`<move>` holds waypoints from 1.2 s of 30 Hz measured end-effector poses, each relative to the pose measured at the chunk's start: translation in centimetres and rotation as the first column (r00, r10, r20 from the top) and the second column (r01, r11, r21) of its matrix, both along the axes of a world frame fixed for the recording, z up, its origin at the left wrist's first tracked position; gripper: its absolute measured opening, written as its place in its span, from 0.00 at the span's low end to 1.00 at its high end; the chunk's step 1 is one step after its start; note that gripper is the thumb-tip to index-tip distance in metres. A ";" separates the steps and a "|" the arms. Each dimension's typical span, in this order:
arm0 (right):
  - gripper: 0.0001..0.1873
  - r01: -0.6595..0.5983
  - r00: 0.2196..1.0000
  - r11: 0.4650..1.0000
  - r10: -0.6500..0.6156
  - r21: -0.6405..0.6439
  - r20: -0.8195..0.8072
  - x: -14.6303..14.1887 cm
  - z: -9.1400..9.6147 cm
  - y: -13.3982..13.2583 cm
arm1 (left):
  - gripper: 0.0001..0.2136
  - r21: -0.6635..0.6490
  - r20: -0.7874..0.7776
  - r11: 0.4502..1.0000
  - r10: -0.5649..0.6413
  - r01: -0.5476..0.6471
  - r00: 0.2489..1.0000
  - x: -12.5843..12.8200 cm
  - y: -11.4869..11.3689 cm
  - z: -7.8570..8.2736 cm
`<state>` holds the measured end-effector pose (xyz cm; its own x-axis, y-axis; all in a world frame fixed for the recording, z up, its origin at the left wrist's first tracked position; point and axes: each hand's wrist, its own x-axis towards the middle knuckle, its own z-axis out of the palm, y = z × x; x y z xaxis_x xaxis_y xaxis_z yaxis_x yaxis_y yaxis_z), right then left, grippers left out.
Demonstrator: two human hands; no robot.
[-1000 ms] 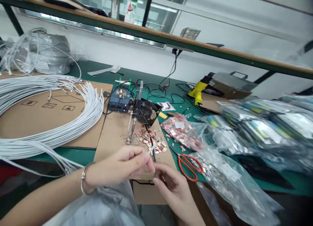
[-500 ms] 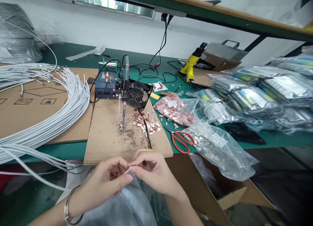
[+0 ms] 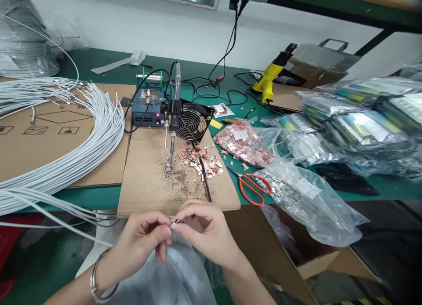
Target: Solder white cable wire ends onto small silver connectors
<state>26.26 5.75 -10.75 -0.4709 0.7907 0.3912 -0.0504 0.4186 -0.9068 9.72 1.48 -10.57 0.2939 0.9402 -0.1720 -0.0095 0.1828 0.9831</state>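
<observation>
While the thumb and fingers of the left hand (image 3: 143, 239) pinch 1 small white piece (image 3: 173, 224) with a dark tip, lower centre of the frame, the right hand (image 3: 206, 230) grips it likewise, fingers curled. Centre: soldering iron (image 3: 176, 109), scattered connectors (image 3: 192, 164). Centre right: red-handled scissors (image 3: 245, 176). Left: white cables (image 3: 105, 129).

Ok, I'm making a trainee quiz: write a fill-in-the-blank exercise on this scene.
The left hand and right hand meet at a small, mostly ____ piece.
The bracelet circles the ____ wrist.
The looped cables lie largely on brown ____.
The pistol-shaped tool is mainly black and ____.

Missing words: white; left; cardboard; yellow.
</observation>
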 end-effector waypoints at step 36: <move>0.03 -0.160 0.935 0.949 0.056 0.272 0.351 1.7 2.2 0.6 | 0.21 0.029 -0.135 0.974 -0.221 0.227 0.966 -0.9 0.6 0.2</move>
<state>27.92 6.32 -8.58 -0.6906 0.6023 0.4004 0.1743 0.6759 -0.7161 8.85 2.12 -10.41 0.4756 0.8605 -0.1825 0.1547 0.1225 0.9803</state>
